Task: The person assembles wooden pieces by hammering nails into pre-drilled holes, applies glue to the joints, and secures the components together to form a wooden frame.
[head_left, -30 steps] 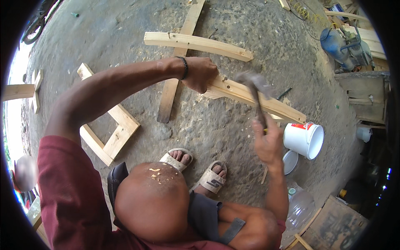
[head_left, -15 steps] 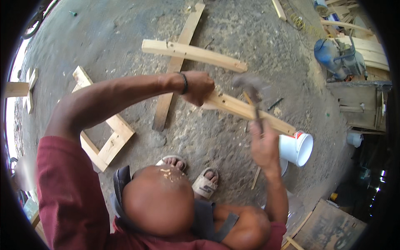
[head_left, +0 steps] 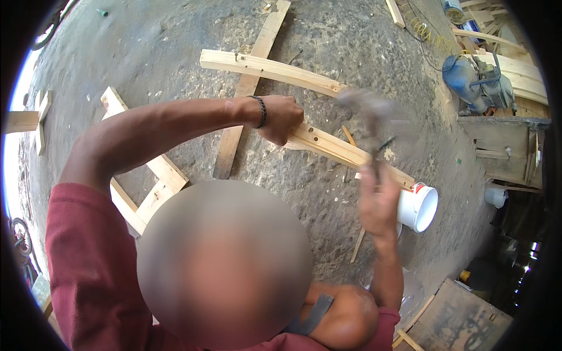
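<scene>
My left hand (head_left: 282, 120), with a dark bracelet at its wrist, is closed round the near-left end of a pale wooden bar (head_left: 336, 147). Dark round marks or holes show on the bar close to the fist. Its far right end lies at the rim of a white bucket (head_left: 418, 209). In my right hand (head_left: 377, 202) is a hammer (head_left: 369, 108), held above the bar by its handle, its head smeared by motion. A second wooden bar (head_left: 275, 71) lies across a flat plank (head_left: 249, 88) just beyond my left hand.
A jointed wooden frame (head_left: 167, 181) lies on the rough floor at left, partly behind my arm. At right stand a blue compressor (head_left: 462, 76) and a wooden bench (head_left: 506, 146). A thin orange-brown piece (head_left: 349, 136) and a dark slim object (head_left: 387, 142) lie beyond the bar.
The hammer has shifted slightly to the right and farther up, with my right hand moving a little right. My left hand keeps its grip on the bar.
</scene>
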Action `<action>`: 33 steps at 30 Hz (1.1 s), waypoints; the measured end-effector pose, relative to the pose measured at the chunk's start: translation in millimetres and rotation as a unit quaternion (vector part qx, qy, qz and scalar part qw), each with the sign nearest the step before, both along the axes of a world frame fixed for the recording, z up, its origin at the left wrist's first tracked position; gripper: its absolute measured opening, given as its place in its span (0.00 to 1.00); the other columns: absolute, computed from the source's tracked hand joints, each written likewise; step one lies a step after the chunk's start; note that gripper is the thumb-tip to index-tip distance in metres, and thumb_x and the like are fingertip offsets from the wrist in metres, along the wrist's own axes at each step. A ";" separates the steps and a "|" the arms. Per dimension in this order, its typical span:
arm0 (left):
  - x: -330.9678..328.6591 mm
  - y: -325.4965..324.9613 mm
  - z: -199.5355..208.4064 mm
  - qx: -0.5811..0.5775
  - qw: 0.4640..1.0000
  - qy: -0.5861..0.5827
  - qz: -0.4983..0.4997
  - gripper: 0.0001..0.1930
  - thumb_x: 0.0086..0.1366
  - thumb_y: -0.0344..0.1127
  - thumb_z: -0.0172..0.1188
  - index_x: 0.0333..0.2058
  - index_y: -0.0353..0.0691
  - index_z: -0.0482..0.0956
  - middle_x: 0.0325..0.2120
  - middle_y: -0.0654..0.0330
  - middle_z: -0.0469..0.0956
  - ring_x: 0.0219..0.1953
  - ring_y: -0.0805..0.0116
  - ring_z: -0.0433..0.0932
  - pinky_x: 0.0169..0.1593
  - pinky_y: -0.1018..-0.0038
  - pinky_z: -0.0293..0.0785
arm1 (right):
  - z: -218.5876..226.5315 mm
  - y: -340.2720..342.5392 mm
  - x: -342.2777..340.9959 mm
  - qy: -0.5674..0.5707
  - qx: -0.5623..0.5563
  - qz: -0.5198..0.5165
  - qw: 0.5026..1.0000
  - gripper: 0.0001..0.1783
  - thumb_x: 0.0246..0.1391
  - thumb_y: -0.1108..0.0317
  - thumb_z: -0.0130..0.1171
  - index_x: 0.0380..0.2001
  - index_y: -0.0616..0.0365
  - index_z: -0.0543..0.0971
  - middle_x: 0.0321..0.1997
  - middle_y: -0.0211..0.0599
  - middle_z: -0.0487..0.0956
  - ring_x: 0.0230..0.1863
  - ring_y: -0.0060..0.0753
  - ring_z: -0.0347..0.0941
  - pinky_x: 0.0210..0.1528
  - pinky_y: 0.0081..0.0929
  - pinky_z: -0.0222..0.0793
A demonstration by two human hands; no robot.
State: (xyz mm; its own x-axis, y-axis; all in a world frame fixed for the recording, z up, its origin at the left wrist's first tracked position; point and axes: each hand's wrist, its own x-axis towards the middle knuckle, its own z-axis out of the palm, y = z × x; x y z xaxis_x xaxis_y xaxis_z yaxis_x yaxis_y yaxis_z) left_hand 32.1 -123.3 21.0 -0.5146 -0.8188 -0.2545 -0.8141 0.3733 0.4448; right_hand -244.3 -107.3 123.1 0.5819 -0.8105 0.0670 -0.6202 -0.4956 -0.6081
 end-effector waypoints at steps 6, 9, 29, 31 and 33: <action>18.2 23.5 -5.7 0.027 0.999 -0.015 0.026 0.10 0.42 0.29 0.58 0.25 0.31 0.81 0.25 0.43 0.81 0.33 0.45 0.83 0.41 0.57 0.80 | 65.6 7.2 21.2 -0.368 0.068 0.078 0.924 0.13 0.68 0.55 0.52 0.35 0.51 0.78 0.22 0.28 0.72 0.16 0.23 0.67 0.18 0.19 0.65; 10.2 10.8 4.9 0.036 0.999 -0.015 0.012 0.10 0.42 0.29 0.58 0.24 0.31 0.81 0.25 0.43 0.81 0.33 0.45 0.83 0.41 0.58 0.80 | -32.2 25.3 27.0 -0.010 -0.047 -0.041 0.998 0.14 0.67 0.57 0.52 0.38 0.56 0.78 0.20 0.32 0.74 0.18 0.34 0.70 0.23 0.33 0.68; 13.3 20.1 -3.1 0.039 0.999 -0.019 0.029 0.09 0.42 0.30 0.59 0.23 0.32 0.81 0.24 0.45 0.81 0.33 0.45 0.83 0.39 0.58 0.80 | 16.5 0.5 21.9 -0.151 0.019 0.008 0.988 0.15 0.69 0.58 0.50 0.39 0.61 0.72 0.18 0.26 0.67 0.16 0.23 0.62 0.19 0.25 0.61; 12.8 22.3 -0.5 0.044 0.999 -0.015 0.027 0.09 0.43 0.29 0.59 0.24 0.32 0.81 0.26 0.44 0.81 0.34 0.45 0.83 0.39 0.58 0.80 | 33.5 13.2 22.1 -0.345 0.057 0.012 0.937 0.14 0.70 0.58 0.48 0.40 0.60 0.71 0.19 0.27 0.65 0.16 0.20 0.59 0.17 0.19 0.59; 14.0 25.5 4.1 0.047 0.998 -0.015 0.030 0.09 0.43 0.29 0.59 0.24 0.32 0.81 0.26 0.44 0.81 0.34 0.46 0.83 0.40 0.58 0.80 | 33.5 25.0 27.2 -0.486 0.092 0.049 0.867 0.14 0.69 0.59 0.48 0.39 0.60 0.71 0.19 0.34 0.69 0.15 0.22 0.62 0.17 0.21 0.63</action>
State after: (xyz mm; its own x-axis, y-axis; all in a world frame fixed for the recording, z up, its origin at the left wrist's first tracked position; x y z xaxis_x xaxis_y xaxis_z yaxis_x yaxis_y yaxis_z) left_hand 46.2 -97.8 25.1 -0.4566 -0.8199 -0.3454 -0.8471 0.2820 0.4505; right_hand -217.1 -82.3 156.6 0.3902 -0.8090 0.4397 0.2708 -0.3556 -0.8946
